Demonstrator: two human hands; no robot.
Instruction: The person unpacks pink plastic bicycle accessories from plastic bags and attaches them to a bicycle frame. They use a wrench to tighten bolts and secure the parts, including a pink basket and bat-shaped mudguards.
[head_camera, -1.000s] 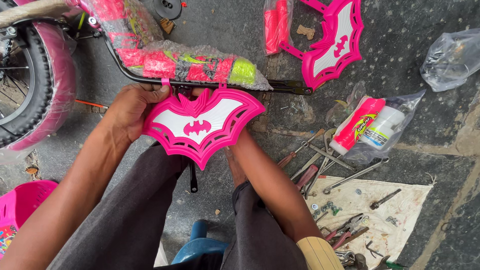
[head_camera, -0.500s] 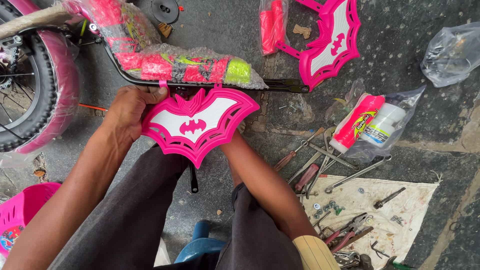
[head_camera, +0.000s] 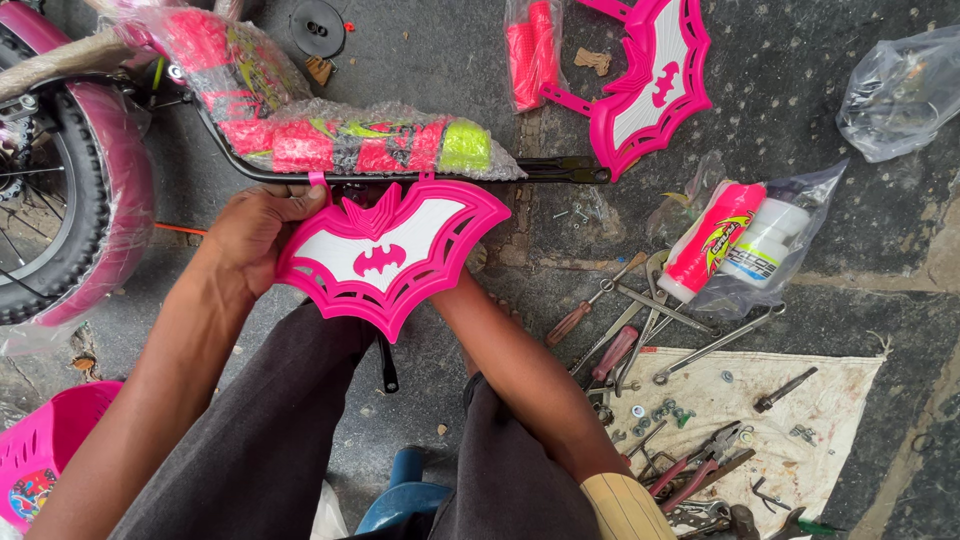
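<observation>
A pink and white bat-shaped plastic panel (head_camera: 385, 255) hangs just under the black frame tube (head_camera: 420, 178) of a small pink bicycle wrapped in bubble film. My left hand (head_camera: 252, 232) grips the panel's upper left edge against the tube. My right hand is hidden behind the panel; only its forearm (head_camera: 520, 375) shows below the panel's right side. A second bat-shaped panel (head_camera: 650, 85) lies on the ground at the top right.
The bicycle's rear wheel (head_camera: 50, 200) is at the left. Wrenches and screwdrivers (head_camera: 625, 330) lie on the ground beside a white cloth (head_camera: 800, 420) with nuts and pliers. A bagged water bottle (head_camera: 735, 240), pink grips (head_camera: 530, 50), a pink basket (head_camera: 40, 460) and a clear bag (head_camera: 900, 90) surround me.
The panel has shifted slightly up and left towards the frame tube with my left hand. My right forearm stays behind it.
</observation>
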